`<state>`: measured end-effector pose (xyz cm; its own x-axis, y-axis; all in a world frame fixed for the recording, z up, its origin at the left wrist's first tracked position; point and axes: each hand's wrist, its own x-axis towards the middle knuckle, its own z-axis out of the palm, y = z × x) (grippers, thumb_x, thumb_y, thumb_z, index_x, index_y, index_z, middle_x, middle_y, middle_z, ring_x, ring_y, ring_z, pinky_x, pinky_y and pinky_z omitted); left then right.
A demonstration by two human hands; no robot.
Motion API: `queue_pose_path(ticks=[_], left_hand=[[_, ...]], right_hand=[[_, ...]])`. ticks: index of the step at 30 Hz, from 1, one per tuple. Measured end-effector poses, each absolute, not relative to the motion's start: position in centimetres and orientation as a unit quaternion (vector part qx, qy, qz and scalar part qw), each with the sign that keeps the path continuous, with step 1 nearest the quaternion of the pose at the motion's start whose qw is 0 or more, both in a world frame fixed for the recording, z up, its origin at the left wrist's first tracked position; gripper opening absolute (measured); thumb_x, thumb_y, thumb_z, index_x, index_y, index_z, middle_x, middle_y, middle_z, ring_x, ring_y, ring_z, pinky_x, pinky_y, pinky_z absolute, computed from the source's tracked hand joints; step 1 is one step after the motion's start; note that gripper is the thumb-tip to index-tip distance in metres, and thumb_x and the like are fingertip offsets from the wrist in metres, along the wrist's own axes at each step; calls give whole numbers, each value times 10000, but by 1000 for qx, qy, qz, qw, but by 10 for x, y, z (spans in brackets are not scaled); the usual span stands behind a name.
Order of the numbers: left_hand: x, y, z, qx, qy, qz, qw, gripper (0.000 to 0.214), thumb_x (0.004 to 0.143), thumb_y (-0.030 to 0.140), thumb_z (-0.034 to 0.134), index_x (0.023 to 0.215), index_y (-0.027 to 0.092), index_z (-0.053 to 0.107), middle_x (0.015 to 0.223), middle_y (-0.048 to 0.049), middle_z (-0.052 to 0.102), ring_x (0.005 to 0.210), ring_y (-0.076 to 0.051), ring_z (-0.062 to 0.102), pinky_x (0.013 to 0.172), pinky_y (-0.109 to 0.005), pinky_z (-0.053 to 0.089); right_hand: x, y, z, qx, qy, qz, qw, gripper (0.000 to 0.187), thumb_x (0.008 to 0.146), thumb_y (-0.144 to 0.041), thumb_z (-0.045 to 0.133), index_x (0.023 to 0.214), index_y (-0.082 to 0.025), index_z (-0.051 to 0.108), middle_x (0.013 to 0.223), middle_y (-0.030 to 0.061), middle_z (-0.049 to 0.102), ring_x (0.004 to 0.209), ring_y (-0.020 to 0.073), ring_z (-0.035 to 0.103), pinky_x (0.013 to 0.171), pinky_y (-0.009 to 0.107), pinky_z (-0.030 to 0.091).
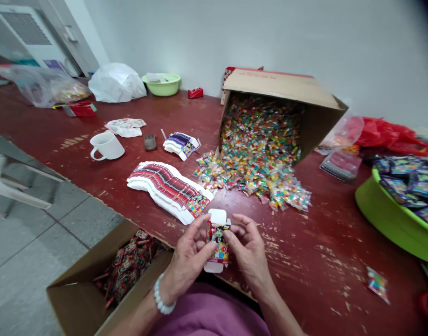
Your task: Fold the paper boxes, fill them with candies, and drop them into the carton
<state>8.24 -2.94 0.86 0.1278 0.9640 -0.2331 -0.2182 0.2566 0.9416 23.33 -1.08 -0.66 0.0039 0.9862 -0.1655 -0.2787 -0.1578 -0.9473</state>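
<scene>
Between both hands, near the table's front edge, is a small printed candy box [219, 240] with its white end flaps sticking out at top and bottom. My left hand [193, 249] grips its left side, thumb across the printed front. On the other side my right hand [247, 242] pinches it with the thumb near the upper right corner. Just beyond lies a fanned row of flat red printed cartons [168, 186]. Small clear packets of colourful candy [259, 172] spill out of a tipped cardboard box [319, 100] farther back.
Below the table edge at left, an open carton [77, 308] holds many red packs. A white mug [107, 145], purple flat cartons [181, 143] and a pale green basin [163, 85] are farther back. At right stand a green tub [392, 224] of dark packets and one loose candy packet [377, 284].
</scene>
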Motion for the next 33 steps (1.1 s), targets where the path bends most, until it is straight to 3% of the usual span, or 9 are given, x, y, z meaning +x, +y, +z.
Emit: queue_pose_path(ticks=[2, 5, 12, 16, 21, 23, 26, 30, 33], left_hand=[[82, -29, 9, 402, 463, 461, 641, 600, 817, 292, 693, 1358, 265, 435, 1118, -67, 648, 871, -171, 647, 793, -307, 544], [79, -27, 9, 407, 459, 451, 648, 443, 819, 303, 695, 1223, 220, 534, 1101, -76, 663, 895, -178, 637, 790, -287, 530], [73, -21, 11, 485, 480, 402, 610, 202, 899, 354, 590, 1003, 193, 654, 939, -31, 674, 868, -172, 595, 789, -264, 487], [75, -22, 9, 488, 489, 404, 599, 208, 879, 363, 618, 982, 191, 670, 968, -40, 687, 897, -185, 604, 806, -271, 485], [78, -25, 8, 365, 474, 446, 666, 446, 802, 353, 731, 1165, 240, 498, 788, 32, 642, 733, -132, 621, 696, -233, 485], [80, -27, 8, 313, 444, 419, 727, 488, 836, 406, 688, 1228, 259, 438, 834, 22, 649, 702, -139, 651, 662, -248, 500], [84, -28, 6, 255, 401, 351, 807, 485, 912, 558, 488, 1264, 226, 460, 873, -47, 676, 541, -163, 659, 507, -265, 493], [89, -28, 3, 241, 423, 353, 799, 564, 925, 618, 388, 1265, 189, 523, 798, -58, 679, 426, -130, 599, 400, -215, 417], [90, -28, 2, 275, 447, 350, 776, 577, 916, 627, 404, 1236, 175, 565, 781, -55, 682, 427, -114, 587, 408, -203, 410]], right_hand=[[230, -13, -7, -448, -385, 599, 541, 343, 803, -337, 738, 1097, -250, 585, 896, 3, 685, 803, 153, 636, 744, 262, 510], [232, -14, -8, -437, -412, 598, 530, 221, 820, -356, 721, 980, -223, 649, 912, 17, 684, 811, 153, 621, 744, 255, 498], [249, -5, -11, -471, -431, 627, 447, 228, 789, -389, 749, 750, -183, 659, 751, 7, 653, 674, 145, 574, 646, 259, 470], [251, -1, -9, -446, -415, 648, 457, 358, 702, -351, 826, 991, -222, 659, 735, -29, 635, 641, 133, 569, 623, 246, 464], [253, -4, -8, -467, -491, 605, 419, 228, 788, -388, 756, 750, -180, 672, 743, 11, 644, 692, 147, 572, 620, 247, 456], [252, -6, -8, -469, -500, 577, 444, 207, 809, -382, 738, 758, -193, 672, 734, -2, 623, 657, 139, 569, 597, 245, 455], [251, -9, -7, -459, -543, 546, 442, 183, 870, -383, 669, 819, -208, 683, 765, -5, 604, 575, 118, 560, 550, 247, 449], [250, -10, -1, -449, -608, 524, 393, 222, 933, -371, 580, 814, -211, 677, 751, 13, 653, 674, 155, 633, 685, 291, 500], [249, -8, 2, -457, -572, 568, 376, 192, 904, -376, 614, 841, -203, 664, 754, 12, 686, 548, 134, 617, 558, 267, 496]])
